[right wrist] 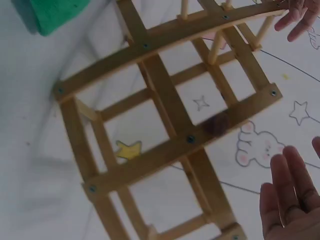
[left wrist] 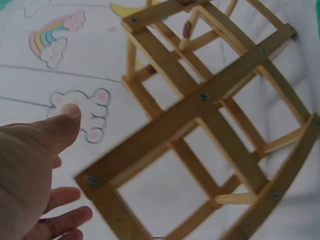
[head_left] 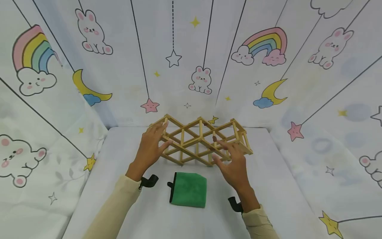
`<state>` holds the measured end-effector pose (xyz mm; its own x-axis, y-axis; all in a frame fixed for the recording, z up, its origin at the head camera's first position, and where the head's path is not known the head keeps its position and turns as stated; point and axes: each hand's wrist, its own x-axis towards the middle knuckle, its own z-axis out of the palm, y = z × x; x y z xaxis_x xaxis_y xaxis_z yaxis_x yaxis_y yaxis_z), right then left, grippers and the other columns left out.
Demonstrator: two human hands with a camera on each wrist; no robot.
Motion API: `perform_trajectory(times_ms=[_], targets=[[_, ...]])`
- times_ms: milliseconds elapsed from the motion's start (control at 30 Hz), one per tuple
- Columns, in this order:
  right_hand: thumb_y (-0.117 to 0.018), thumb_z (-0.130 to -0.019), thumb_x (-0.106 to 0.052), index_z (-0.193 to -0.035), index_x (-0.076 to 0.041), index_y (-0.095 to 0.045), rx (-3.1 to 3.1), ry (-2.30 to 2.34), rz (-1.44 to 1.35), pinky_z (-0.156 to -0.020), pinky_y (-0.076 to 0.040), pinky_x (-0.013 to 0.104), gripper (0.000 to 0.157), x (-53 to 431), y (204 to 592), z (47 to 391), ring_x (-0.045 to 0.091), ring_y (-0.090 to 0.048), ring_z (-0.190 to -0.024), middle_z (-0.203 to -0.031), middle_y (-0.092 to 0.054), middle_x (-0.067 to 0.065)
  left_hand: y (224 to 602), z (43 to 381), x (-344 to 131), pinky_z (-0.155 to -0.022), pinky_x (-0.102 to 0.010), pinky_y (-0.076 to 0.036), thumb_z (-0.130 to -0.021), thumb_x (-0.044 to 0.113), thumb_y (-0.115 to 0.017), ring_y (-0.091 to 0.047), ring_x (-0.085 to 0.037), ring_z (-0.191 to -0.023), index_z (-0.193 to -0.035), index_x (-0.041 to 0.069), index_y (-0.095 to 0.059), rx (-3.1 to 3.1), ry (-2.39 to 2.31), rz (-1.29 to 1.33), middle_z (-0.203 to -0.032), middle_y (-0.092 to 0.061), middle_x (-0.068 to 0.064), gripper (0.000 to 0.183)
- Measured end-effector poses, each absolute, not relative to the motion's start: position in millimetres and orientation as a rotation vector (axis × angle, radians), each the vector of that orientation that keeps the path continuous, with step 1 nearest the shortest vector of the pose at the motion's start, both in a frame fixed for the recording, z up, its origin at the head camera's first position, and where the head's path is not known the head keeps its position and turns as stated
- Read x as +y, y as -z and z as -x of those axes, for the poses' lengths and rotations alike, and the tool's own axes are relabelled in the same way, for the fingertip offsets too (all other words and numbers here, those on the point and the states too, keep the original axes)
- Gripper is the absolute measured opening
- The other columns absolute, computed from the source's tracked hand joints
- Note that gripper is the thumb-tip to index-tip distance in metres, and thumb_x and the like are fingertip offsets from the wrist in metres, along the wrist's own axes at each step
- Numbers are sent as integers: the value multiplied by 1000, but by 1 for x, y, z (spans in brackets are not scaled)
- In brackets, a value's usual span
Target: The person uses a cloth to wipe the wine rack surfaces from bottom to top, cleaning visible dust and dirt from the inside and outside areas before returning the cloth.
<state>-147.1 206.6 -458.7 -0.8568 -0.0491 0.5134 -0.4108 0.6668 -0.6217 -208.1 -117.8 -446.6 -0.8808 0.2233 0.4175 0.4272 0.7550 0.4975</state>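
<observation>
A wooden lattice rack (head_left: 201, 136) of crossed slats and round dowels stands spread out at the back of the table. My left hand (head_left: 150, 142) is at its left end, thumb and fingers apart. In the left wrist view that hand (left wrist: 25, 175) shows a gap between its fingers and the pinned slats (left wrist: 204, 96). Over the rack's front right side is my right hand (head_left: 235, 166), its fingers spread. The right wrist view shows this hand (right wrist: 295, 200) with fairly straight fingers beside the rack (right wrist: 190, 139), holding nothing.
A folded green cloth (head_left: 189, 190) with black edging and a small loop lies in front of the rack. White fabric walls (head_left: 185, 39) printed with rabbits, stars and rainbows rise behind the table (head_left: 215, 219) and at both sides.
</observation>
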Motion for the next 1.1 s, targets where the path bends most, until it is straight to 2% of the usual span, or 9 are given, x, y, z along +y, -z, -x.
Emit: perform_trajectory(times_ms=[67,167,300,400,533,700,933,1100], targets=[[-87,-91,-23,-141,-22,-68,-2479,-1152,-387,-94,-53,55,54,203,477,143,28,-65,-118,-130,-68,2,457,211,-121,-115,-70,-40,-98,30,-78,-45,-43,-151,-161,10,-47,-2605,951,492,-164,-47,-19,73],[-87,-91,-28,-138,-24,-70,-2579,-1303,-431,-101,-52,57,50,198,506,139,30,-65,-122,-133,-67,-1,469,215,-124,-118,-68,-39,-98,24,-78,-48,-43,-150,-160,8,-49,-2559,1091,496,-166,-45,-19,70],[-85,-93,-34,-139,-31,-69,-2733,-1434,-489,-113,-44,61,49,191,545,143,31,-58,-135,-141,-64,-4,481,221,-127,-113,-56,-50,-98,16,-77,-57,-40,-143,-157,4,-52,-2471,1225,498,-164,-48,-18,65],[-85,-93,-33,-142,-31,-67,-2837,-1463,-566,-120,-36,66,52,187,572,150,33,-48,-147,-151,-60,2,487,225,-128,-104,-47,-57,-98,15,-76,-64,-37,-136,-155,5,-55,-2446,1266,481,-163,-50,-15,62],[-85,-92,-28,-143,-27,-66,-2936,-1511,-698,-122,-29,71,54,182,595,159,37,-39,-153,-156,-56,9,490,228,-129,-102,-45,-58,-97,15,-75,-66,-35,-132,-154,6,-56,-2443,1312,481,-162,-50,-12,60],[-87,-91,-19,-141,-29,-65,-3082,-1489,-838,-117,-39,62,56,175,602,167,33,-48,-142,-149,-57,7,490,230,-128,-103,-44,-56,-97,13,-75,-65,-37,-133,-153,6,-58,-2426,1349,516,-160,-51,-14,59],[-86,-88,-4,-121,-30,-66,-3292,-1475,-852,-99,-48,49,47,170,589,174,26,-55,-126,-143,-60,5,490,232,-128,-106,-41,-54,-96,14,-75,-59,-35,-141,-153,8,-58,-2425,1381,533,-161,-51,-13,59],[-81,-93,-3,-118,-27,-61,-3357,-1445,-927,-84,-46,37,40,169,580,171,20,-54,-99,-114,-59,3,490,233,-130,-105,-39,-55,-96,15,-75,-61,-34,-139,-153,10,-58,-2445,1371,517,-162,-49,-9,60]])
